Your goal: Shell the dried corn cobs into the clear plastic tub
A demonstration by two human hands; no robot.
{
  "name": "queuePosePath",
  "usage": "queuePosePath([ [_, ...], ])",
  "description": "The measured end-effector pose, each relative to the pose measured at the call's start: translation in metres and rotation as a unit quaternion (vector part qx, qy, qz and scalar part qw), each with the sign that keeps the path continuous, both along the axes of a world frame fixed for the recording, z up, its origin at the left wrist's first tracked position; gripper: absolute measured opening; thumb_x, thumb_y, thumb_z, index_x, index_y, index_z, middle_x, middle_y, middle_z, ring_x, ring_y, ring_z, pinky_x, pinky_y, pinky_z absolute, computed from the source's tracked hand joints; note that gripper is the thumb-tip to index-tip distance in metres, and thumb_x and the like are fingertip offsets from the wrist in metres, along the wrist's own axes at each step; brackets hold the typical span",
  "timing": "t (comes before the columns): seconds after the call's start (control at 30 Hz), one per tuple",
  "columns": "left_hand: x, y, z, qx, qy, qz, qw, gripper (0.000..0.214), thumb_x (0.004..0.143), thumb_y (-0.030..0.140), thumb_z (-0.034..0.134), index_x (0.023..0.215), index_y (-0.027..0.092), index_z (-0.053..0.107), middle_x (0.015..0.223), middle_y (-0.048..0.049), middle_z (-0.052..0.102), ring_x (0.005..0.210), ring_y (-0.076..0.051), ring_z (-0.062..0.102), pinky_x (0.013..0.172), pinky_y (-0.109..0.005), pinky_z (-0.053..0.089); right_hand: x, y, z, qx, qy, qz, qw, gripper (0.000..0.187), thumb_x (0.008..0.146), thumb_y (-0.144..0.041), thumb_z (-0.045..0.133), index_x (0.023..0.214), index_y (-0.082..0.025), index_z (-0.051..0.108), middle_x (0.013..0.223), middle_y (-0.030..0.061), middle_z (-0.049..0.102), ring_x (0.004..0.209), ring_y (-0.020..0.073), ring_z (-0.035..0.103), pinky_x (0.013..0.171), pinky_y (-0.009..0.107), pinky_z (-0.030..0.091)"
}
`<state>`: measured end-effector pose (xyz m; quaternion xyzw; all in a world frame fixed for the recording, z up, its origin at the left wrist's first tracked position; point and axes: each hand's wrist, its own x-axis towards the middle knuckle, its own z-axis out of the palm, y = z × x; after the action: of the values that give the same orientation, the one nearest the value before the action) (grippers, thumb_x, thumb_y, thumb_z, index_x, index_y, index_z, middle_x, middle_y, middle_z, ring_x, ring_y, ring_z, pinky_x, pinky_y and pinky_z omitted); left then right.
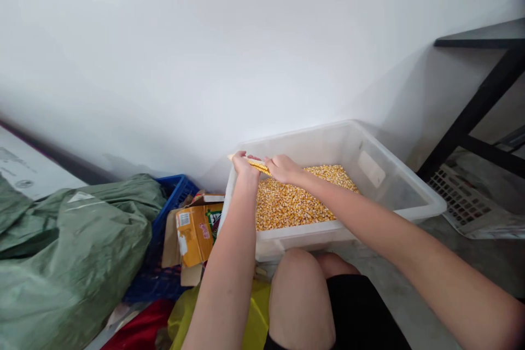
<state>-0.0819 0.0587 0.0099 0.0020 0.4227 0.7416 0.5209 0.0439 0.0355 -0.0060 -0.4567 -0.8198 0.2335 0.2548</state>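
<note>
Two hands (245,168) (284,169), one corn cob (261,167)

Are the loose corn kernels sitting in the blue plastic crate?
No, the kernels lie in a clear plastic tub, beside the blue crate.

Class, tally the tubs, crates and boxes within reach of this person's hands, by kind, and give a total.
Clear plastic tub: 1
Blue plastic crate: 1
Cardboard box: 1
Total: 3
</note>
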Motion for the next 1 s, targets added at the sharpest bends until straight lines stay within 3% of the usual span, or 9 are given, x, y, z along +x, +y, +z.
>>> queuePosePath([
  [0.1, -0.001, 0.0, -0.001, -0.004, -0.004, -0.036, 0.999, 0.023, 0.066, 0.018, 0.053, 0.069, 0.021, 0.031, 0.051, 0.0067, 0.03, 0.036, -0.008, 0.033, 0.041, -0.021, 0.032, 0.003, 0.002, -0.002, -0.08, 0.026, 0.013, 0.996, 0.064, 0.096, -0.056, 0.022, 0.078, -0.013, 0.066, 0.065, 0.0143, 0.066, 0.067, 0.0241, 0.066, 0.065, 0.03, 0.047],
  [0.23, 0.004, -0.001, -0.001, 0.018, -0.012, -0.09, 0.996, 0.025, 0.065, 0.016, 0.053, 0.066, 0.021, 0.029, 0.048, 0.0068, 0.028, 0.036, -0.007, 0.032, 0.04, -0.02, 0.029, 0.006, 0.012, -0.01, -0.221, 0.12, 0.024, 0.968, 0.055, 0.094, -0.056, 0.03, 0.074, -0.015, 0.061, 0.054, 0.0076, 0.061, 0.047, 0.0199, 0.06, 0.049, 0.029, 0.047],
  [0.43, 0.008, -0.001, 0.0, -0.021, 0.05, -0.018, 0.998, 0.019, 0.068, 0.022, 0.054, 0.069, 0.02, 0.035, 0.051, 0.0065, 0.033, 0.038, -0.008, 0.036, 0.041, -0.02, 0.033, 0.014, 0.033, -0.02, -0.338, 0.183, -0.012, 0.923, 0.052, 0.095, -0.052, 0.032, 0.069, -0.015, 0.059, 0.059, 0.0084, 0.065, 0.05, 0.0196, 0.062, 0.05, 0.031, 0.05],
  [0.53, 0.013, 0.0, 0.0, -0.034, 0.085, 0.021, 0.996, 0.022, 0.07, 0.029, 0.057, 0.07, 0.021, 0.036, 0.052, 0.0061, 0.035, 0.039, -0.009, 0.039, 0.042, -0.022, 0.036, 0.016, 0.035, -0.017, -0.297, 0.182, -0.038, 0.936, 0.059, 0.094, -0.057, 0.028, 0.071, -0.014, 0.063, 0.072, 0.0122, 0.07, 0.059, 0.0201, 0.065, 0.056, 0.03, 0.051],
  [0.73, 0.041, -0.002, -0.005, -0.002, 0.177, 0.027, 0.984, 0.031, 0.068, 0.041, 0.065, 0.071, 0.019, 0.043, 0.058, 0.0047, 0.04, 0.048, -0.01, 0.047, 0.046, -0.022, 0.041, 0.002, 0.016, -0.008, -0.113, 0.075, -0.084, 0.987, 0.078, 0.091, -0.069, 0.016, 0.085, -0.014, 0.072, 0.088, 0.0172, 0.071, 0.091, 0.0285, 0.066, 0.08, 0.035, 0.045],
  [0.83, 0.05, -0.003, -0.006, 0.022, 0.206, 0.016, 0.978, 0.033, 0.064, 0.038, 0.071, 0.07, 0.018, 0.045, 0.059, 0.0052, 0.041, 0.049, -0.008, 0.046, 0.047, -0.022, 0.04, -0.003, 0.007, -0.006, -0.074, 0.023, -0.114, 0.99, 0.086, 0.093, -0.064, 0.006, 0.092, -0.01, 0.073, 0.091, 0.0218, 0.07, 0.094, 0.0307, 0.065, 0.081, 0.036, 0.044],
  [1.0, 0.05, -0.001, -0.005, 0.025, 0.211, 0.018, 0.977, 0.03, 0.063, 0.024, 0.07, 0.063, 0.019, 0.04, 0.054, 0.0058, 0.041, 0.046, -0.007, 0.044, 0.046, -0.021, 0.038, -0.003, 0.003, -0.004, 0.027, -0.017, -0.109, 0.994, 0.075, 0.099, -0.048, 0.007, 0.1, -0.008, 0.071, 0.096, 0.0222, 0.07, 0.098, 0.0289, 0.064, 0.086, 0.034, 0.041],
])
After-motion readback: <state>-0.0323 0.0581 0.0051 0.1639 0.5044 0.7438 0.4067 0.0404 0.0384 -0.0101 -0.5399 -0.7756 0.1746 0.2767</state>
